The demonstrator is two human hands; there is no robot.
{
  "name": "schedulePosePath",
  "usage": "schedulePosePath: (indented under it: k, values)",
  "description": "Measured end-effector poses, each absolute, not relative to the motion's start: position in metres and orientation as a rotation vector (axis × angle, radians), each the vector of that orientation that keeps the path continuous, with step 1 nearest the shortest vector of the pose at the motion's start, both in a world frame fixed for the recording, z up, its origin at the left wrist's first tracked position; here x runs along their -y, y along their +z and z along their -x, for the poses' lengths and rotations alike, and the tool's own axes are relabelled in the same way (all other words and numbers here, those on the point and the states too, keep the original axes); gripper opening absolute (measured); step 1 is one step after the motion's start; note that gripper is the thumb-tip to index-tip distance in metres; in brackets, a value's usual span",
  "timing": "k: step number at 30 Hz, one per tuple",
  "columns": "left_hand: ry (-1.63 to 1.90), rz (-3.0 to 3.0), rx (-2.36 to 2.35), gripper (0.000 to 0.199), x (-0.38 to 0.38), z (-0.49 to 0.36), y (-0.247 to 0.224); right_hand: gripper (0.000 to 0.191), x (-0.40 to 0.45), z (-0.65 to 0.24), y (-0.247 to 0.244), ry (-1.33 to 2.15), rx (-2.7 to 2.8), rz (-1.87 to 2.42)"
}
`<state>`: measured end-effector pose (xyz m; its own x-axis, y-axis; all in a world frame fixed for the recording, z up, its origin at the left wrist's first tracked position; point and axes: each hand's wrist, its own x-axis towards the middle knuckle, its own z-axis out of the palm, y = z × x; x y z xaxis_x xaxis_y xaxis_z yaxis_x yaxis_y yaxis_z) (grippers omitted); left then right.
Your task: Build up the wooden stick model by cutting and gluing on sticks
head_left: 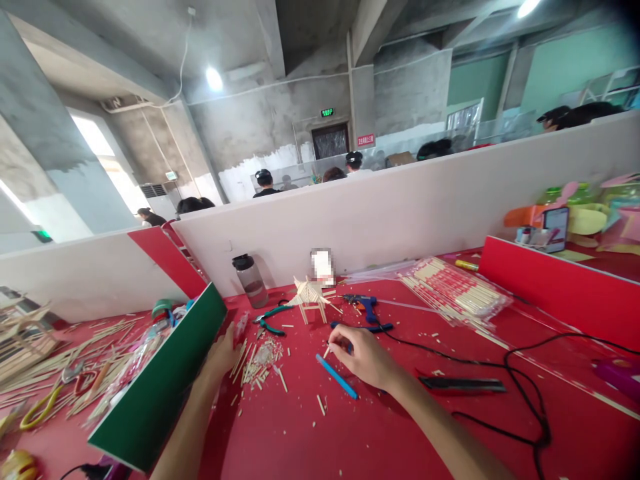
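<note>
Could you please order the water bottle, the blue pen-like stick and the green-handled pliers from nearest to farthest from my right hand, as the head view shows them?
From the right hand:
1. Blue pen-like stick, just left of the hand.
2. Green-handled pliers, farther left and back.
3. Water bottle, behind the pliers, near the white partition.

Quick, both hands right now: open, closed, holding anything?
Left hand: beside the green board; open or closed cannot be told.
Right hand: closed in a pinch, apparently on a short pale stick.
</note>
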<state>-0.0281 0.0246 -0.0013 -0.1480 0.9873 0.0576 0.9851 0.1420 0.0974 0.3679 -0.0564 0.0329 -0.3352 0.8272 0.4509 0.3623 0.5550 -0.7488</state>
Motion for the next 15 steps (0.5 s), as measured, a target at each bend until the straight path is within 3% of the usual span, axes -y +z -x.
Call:
schedulePosePath:
  k: [8,15]
  values:
    - [0.22,-2.071,-2.289,0.071,-0.017,0.045,0.007,0.011,0.056,-0.368,0.033,0.678,1.918,0.965]
    - [0.078,-1.958,-2.272,0.053,-0.004,0.085,0.026,0.009,0.055,-0.366,0.03,0.678,1.94,0.967]
